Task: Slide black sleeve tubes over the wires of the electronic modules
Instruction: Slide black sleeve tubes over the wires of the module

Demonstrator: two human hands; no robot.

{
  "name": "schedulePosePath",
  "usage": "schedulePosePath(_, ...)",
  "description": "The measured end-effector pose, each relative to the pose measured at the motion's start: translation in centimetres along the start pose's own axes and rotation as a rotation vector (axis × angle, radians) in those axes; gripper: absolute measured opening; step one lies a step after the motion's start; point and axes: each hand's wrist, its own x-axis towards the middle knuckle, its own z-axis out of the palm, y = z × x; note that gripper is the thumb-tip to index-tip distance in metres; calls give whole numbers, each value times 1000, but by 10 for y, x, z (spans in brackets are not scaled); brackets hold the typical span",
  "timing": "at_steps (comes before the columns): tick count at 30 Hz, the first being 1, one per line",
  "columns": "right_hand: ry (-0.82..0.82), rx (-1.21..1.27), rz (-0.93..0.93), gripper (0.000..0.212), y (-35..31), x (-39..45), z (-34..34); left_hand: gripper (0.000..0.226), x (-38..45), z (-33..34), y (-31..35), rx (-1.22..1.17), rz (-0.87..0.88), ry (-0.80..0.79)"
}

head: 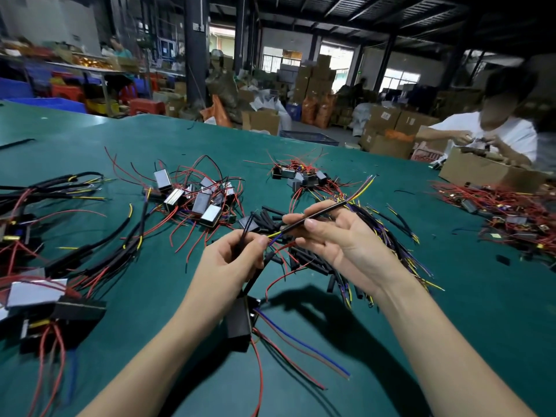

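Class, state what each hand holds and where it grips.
Right hand pinches the black sleeve tube near its lower end; left hand grips the module's wires just below it.

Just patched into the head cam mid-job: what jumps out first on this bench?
Front and centre, the right hand pinches a black sleeve tube with yellow wire tips poking out its far end, while the left hand grips the wires of a black module hanging below it. Behind them on the green table lies a heap of loose modules trailing red wires.

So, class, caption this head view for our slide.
Right hand slides thin black sleeve tube over wires; left hand holds them.
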Motion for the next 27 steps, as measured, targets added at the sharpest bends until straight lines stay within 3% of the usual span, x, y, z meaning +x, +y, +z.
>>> schedulePosePath(8,3,0,-10,19,0,-1,0,18,1,-3,-2,52,-18,6)
schedulePosePath(19,76,-159,104,17,-13,-2,-10,20,1,-2,1,116,-58,-154)
schedulePosePath(21,116,-254,187,21,-17,-3,-13,20,2,-4,1,126,-49,-144)
schedulePosePath(24,212,-641,278,33,-27,-4,-16,20,2,-3,0,114,-43,-143)
schedulePosePath(27,326,-919,156,42,-32,-4,-13,20,2,-1,0,83,-35,-146)
